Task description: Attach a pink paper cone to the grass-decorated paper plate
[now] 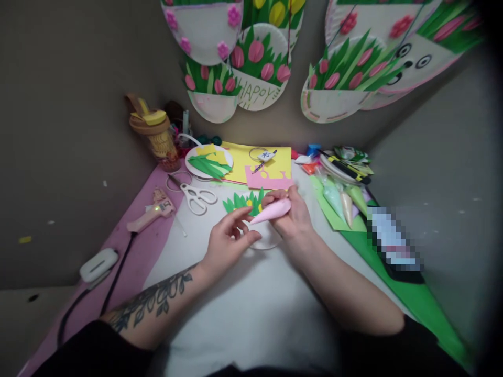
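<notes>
My right hand [296,217] is wrapped round a pink piping bag [273,211], its narrow tip pointing left and slightly down. Close to that tip is my left hand [231,235], curved with thumb and fingers apart; I cannot tell whether a fingertip touches the bag. Beneath both hands lies a white paper plate [267,242], partly hidden by them. Green paper leaves [236,203] with small yellow flowers stand out along the plate's far side.
White scissors [196,198] and a pink glue gun [153,213] lie at left. Behind are yellow paper [236,157], pink cut paper [271,179] and a plate of paper scraps [212,162]. Several piping bags [334,200] and a phone [393,241] lie at right. Decorated plates [255,63] hang above.
</notes>
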Tool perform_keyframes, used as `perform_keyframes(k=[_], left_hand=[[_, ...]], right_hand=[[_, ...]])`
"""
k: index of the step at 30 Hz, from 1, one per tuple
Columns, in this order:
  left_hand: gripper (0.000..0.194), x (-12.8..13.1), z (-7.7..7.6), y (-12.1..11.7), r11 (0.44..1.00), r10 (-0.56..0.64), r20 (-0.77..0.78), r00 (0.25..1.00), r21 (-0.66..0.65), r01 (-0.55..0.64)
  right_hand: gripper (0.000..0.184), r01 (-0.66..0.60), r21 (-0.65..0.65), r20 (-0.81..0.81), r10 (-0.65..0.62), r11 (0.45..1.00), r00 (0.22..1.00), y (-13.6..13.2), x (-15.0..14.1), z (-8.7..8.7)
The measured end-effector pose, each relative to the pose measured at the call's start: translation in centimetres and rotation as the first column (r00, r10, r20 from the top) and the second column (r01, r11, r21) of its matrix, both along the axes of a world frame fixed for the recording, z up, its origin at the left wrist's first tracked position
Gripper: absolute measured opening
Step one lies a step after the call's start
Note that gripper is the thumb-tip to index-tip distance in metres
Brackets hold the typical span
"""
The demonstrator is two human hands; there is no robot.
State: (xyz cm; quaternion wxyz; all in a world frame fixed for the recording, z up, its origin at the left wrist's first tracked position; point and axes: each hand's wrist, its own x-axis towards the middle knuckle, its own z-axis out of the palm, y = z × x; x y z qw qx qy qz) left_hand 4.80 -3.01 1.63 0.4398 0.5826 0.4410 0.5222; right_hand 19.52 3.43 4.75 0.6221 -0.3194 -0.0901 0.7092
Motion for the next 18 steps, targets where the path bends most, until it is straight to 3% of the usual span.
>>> perform_keyframes(k=[4,8,12,18], left_hand=[[0.015,-1.0,1.2,-0.5,0.949,0.175,0.039,0.984,0.26,-0.179],[0.016,-2.2,2.4,-0.8,0.907,0.272,0.108,0.956,0.304,-0.292],[0.011,-2.7,3.0,-1.0,0.918,0.239,0.132,0.962,0.293,-0.268],[0.013,-2.7,3.7,-1.0,0.947,0.116,0.127,0.985,0.286,-0.148]], right_hand=[[0.047,-0.159,-0.031,0.07,0.161,0.987,0.985,-2.5,-2.6,-0.4],[0.042,-0.359,-0.164,0.013,0.366,0.919,0.931,-4.8,-4.3,-1.0],[0.053,-0.556,-0.279,-0.099,0.553,0.783,0.827,-5.8,-5.0,-1.8],[0.05,-0.574,-0.3,-0.148,0.557,0.762,0.817,-5.9,-5.1,-2.4]])
